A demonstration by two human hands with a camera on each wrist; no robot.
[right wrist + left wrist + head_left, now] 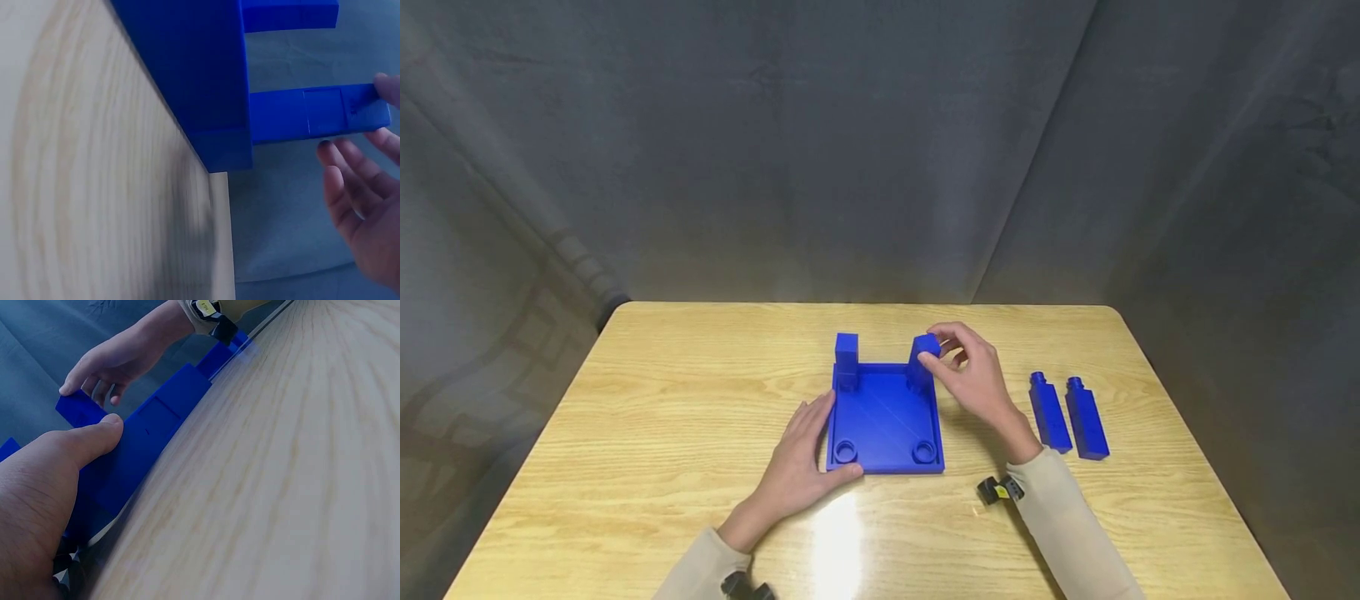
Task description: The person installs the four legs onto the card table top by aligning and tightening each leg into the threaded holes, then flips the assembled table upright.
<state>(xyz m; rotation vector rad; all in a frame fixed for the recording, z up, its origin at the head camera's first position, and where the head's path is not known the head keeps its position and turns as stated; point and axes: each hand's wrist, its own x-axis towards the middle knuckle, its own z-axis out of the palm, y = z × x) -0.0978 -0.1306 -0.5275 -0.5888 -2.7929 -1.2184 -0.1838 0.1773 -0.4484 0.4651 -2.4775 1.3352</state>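
Observation:
A square blue base [887,425] with a raised rim lies flat, round sockets showing at its two near corners. My left hand [797,467] holds its near-left corner, fingers along the left side and thumb on the front wall [150,425]. On the far-right corner stands a square blue leg [319,112], leaning slightly in the head view. Thumb and index finger of my right hand [970,371] pinch the top of that leg; the other fingers are loosely bent beside it. A matching leg [847,354] rises upright from the far-left corner. Both lower ends sit at the sockets.
Two more blue legs, a left one [1049,412] and a right one [1086,421], lie side by side to the right of my right forearm, their round necks pointing away. The wooden table [685,400] ends at a grey curtain [820,167] behind.

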